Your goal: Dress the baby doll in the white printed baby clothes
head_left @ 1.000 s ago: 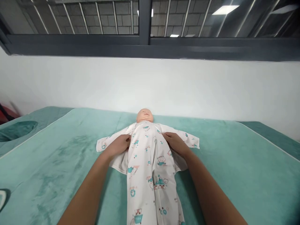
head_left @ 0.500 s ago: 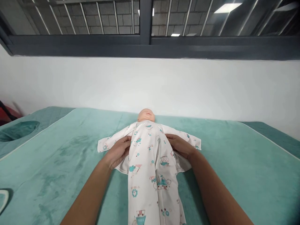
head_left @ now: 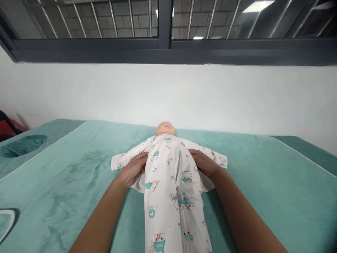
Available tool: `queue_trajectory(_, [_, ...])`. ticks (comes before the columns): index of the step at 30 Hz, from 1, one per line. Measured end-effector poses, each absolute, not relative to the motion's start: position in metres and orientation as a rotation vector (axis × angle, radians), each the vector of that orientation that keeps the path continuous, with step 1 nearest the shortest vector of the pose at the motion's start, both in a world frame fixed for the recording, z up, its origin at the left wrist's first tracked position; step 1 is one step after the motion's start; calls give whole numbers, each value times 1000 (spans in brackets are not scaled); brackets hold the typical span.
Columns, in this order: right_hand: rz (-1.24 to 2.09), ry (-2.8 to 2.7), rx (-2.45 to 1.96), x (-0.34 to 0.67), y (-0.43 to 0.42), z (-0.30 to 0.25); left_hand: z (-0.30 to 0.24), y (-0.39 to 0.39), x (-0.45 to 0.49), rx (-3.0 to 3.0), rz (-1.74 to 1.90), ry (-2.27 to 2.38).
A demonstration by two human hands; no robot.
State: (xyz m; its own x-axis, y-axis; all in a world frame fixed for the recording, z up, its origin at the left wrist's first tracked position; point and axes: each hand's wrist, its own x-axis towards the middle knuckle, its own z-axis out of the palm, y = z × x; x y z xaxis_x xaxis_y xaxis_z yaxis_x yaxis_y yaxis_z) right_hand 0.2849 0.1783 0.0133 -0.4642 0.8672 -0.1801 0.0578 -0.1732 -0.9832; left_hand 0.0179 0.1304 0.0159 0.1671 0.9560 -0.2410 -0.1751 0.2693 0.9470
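A baby doll (head_left: 165, 128) lies on its back, its head toward the wall. White printed baby clothes (head_left: 164, 175) cover its body, with sleeves spread to both sides and a long part reaching down toward me. My left hand (head_left: 135, 169) is at the left side of the clothes, fingers curled in at the cloth edge by the doll's waist. Opposite it, my right hand (head_left: 204, 163) grips the right edge of the cloth in the same way. The fingertips of both hands are tucked under the fabric and hidden.
A green plush cover (head_left: 86, 196) lies under the doll. Behind it rises a white wall (head_left: 168, 95) with a dark window frame (head_left: 163, 54). At the left edge are a red and black object (head_left: 6, 128) and a pale curved band (head_left: 9, 221).
The view has shifted very slightly. The lower right part of the clothes has moved a little to the right; both hands stay at the doll's sides.
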Motion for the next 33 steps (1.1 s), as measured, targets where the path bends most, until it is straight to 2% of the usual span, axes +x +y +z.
queue_trajectory(12, [1739, -1692, -1057, 295, 182, 11, 12, 131, 14, 923, 1034, 1032])
queue_trajectory(18, [1581, -2023, -847, 296, 184, 14, 6, 134, 16, 928, 1105, 1024])
queue_trajectory(29, [1638, -2060, -924, 297, 187, 10, 39, 122, 35, 1076, 1123, 1171])
queue_trajectory(33, [1524, -1964, -1055, 294, 189, 9, 39, 120, 36, 1117, 1106, 1152])
